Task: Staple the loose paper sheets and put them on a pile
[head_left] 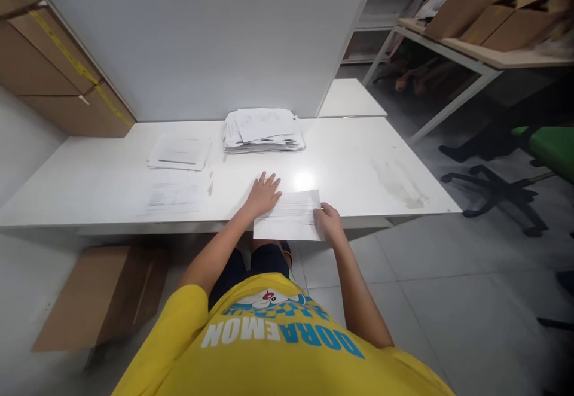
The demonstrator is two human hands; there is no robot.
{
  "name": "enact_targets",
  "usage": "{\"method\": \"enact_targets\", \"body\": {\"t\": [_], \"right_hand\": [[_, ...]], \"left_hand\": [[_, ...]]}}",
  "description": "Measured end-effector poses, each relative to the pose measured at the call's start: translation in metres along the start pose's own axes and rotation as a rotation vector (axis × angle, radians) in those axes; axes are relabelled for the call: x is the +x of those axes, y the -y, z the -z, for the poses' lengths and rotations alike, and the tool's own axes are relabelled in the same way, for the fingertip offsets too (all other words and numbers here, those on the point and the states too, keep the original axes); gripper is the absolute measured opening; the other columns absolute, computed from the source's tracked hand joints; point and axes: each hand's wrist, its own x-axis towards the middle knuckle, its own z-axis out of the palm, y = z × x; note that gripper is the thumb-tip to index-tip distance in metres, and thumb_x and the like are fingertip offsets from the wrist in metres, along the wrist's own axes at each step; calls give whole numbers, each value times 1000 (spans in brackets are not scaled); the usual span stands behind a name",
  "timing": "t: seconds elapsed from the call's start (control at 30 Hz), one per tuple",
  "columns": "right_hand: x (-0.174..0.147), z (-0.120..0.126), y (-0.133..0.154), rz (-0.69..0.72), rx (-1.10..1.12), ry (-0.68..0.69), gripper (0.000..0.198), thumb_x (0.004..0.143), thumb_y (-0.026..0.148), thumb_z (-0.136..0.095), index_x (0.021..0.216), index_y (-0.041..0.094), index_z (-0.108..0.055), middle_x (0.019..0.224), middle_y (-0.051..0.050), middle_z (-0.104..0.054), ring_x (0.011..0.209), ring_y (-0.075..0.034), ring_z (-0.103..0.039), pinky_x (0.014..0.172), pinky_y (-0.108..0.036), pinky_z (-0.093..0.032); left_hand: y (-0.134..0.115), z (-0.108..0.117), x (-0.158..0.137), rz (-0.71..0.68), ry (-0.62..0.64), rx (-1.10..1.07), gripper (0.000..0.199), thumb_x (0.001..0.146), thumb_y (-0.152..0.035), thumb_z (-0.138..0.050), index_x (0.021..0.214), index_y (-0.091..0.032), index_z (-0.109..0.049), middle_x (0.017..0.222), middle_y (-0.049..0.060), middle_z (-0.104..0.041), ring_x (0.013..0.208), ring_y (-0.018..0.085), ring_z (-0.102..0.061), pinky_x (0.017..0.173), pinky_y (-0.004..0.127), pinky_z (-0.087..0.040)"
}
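A printed sheet of paper [293,213] lies partly on the white table [345,163], its near edge sticking out past the table's front edge. My right hand [329,222] pinches the sheet at its right side. My left hand [263,195] rests with spread fingers by the sheet's left edge, its thumb side at the paper. Behind the hands stands a thick, uneven pile of papers [264,130]. Left of that pile is a smaller stack of printed sheets [179,152], and nearer me another printed sheet [173,197] lies flat.
Taped cardboard boxes [67,73] stand at the table's left end, and a grey panel [201,37] rises behind it. Below is another cardboard box [85,297]. To the right are a second table [466,52] with boxes and a green chair [549,151]; a person's leg shows nearby.
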Motion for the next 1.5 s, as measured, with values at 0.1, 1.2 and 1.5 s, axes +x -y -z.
{"method": "enact_targets", "body": {"t": [0.1,1.2,1.5], "right_hand": [[19,-4,10,62,-90,17,25,66,44,-50,75,22,-58,64,1,-54,62,-17,-48,56,-28,-35],[26,-3,19,77,-66,90,29,71,47,-52,83,21,-60,80,-3,-63,77,-21,-57,66,-30,-42],[-8,13,11,306,-172,112,29,81,46,-52,89,21,-64,77,-1,-60,76,-19,-53,71,-31,-41]], "left_hand": [[-1,-7,-2,45,-48,0,56,105,-40,-30,155,-17,-36,164,8,-28,154,36,-14,123,54,-24],[-17,-19,0,208,-183,-26,58,100,-44,-37,148,-12,-46,157,16,-40,152,43,-18,122,60,-21],[1,6,-26,242,-262,-250,55,106,-47,-25,148,-19,-46,158,7,-42,154,31,-19,126,52,-19]]}}
